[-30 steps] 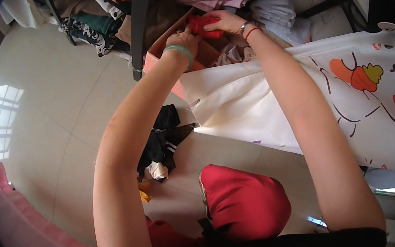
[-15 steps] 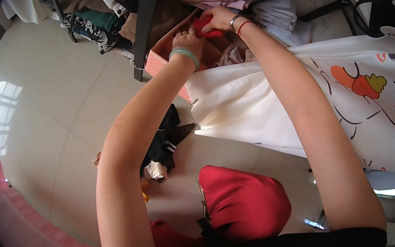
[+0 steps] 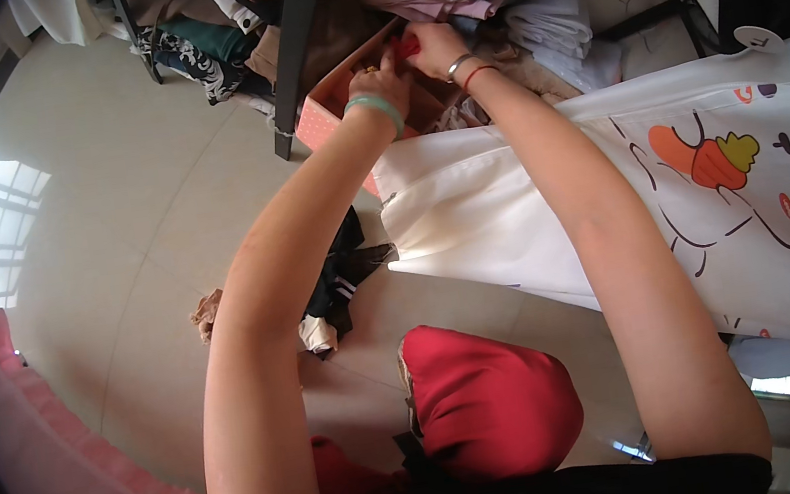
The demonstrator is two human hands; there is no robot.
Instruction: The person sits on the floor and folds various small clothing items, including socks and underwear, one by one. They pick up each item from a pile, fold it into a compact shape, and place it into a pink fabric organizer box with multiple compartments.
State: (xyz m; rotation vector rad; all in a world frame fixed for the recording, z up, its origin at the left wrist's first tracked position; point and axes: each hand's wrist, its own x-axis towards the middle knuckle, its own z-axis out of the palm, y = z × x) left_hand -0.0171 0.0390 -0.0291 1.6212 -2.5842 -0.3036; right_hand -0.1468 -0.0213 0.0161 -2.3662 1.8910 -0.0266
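Observation:
Both my hands reach forward into a pink polka-dot box (image 3: pixel 321 124) with a brownish-red inside. A small piece of red cloth (image 3: pixel 407 46) is bunched up in the box between them. My right hand (image 3: pixel 437 47), with a silver bangle and red string at the wrist, pinches this cloth from the right. At its left edge the fingers of my left hand (image 3: pixel 380 87) are bent against it, partly hidden by the back of the hand; a green bangle circles that wrist. Pale crumpled fabric (image 3: pixel 459 115) lies in the near right part of the box.
White cloth with a carrot print (image 3: pixel 530 198) spreads right of the box. Dark clothes (image 3: pixel 329 292) lie on the tiled floor under my left forearm. Folded clothes (image 3: pixel 197 57) fill a rack with a dark leg (image 3: pixel 296 59). Pink ruffled fabric (image 3: pixel 69 444) stands at the lower left.
My right hand has drawn slightly left and closer to my left hand, and less of the red cloth shows. The whole view has shifted a little.

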